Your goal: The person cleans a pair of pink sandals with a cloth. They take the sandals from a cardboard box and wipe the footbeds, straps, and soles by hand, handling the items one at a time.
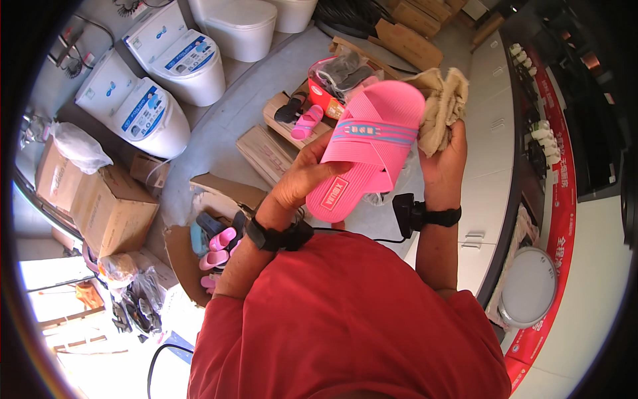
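A pink slide sandal (392,113) with crossed straps and a blue-striped band is raised in front of me, its ribbed sole surface facing up. My left hand (302,174) grips it by the heel end, thumb on top and fingers hidden underneath. My right hand (446,159) is closed around a bunched beige cloth (440,110) just right of the sandal's toe; the cloth is close against the sandal, and I cannot tell if they touch. Another pink sandal (307,125) lies beyond, next to a dark shoe (289,108) on a cardboard box.
An open carton (181,263) at lower left holds pink and dark slippers (222,241). Larger cardboard boxes (109,206) stand farther left. White toilets (159,120) line the far left. White cabinets (480,206) run along the right. Ahead sits a red box (322,93) with grey cloths.
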`<state>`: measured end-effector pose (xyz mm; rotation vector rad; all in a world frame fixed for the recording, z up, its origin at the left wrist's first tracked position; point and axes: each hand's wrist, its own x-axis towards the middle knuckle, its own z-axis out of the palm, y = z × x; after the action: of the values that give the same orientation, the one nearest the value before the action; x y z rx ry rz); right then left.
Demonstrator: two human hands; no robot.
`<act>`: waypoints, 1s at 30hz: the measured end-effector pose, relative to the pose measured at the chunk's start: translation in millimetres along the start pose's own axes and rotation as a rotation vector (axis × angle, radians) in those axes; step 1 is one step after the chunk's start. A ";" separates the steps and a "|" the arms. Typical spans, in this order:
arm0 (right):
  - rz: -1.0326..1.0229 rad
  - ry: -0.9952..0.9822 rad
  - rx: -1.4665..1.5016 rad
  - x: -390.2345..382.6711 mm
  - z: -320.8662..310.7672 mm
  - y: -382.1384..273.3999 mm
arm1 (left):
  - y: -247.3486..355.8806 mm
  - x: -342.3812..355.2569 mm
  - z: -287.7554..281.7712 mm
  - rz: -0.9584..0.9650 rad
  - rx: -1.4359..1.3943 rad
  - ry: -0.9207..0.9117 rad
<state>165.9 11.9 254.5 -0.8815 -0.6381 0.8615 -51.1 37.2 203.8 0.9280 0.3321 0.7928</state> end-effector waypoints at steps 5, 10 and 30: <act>0.008 -0.170 -0.043 -23.2 9.7 13.1 | 6.7 3.0 5.6 -0.034 -0.274 0.138; -0.023 -0.245 -0.319 -59.3 13.8 35.5 | 1.4 15.2 6.8 0.083 -0.447 0.267; 0.161 -0.640 -0.722 -65.6 8.1 -17.4 | -2.5 15.5 -4.3 0.298 -0.336 0.415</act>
<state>132.5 -46.8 265.0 -1.3200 -1.5113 1.0860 -41.9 50.3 200.4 0.4951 0.4101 1.2782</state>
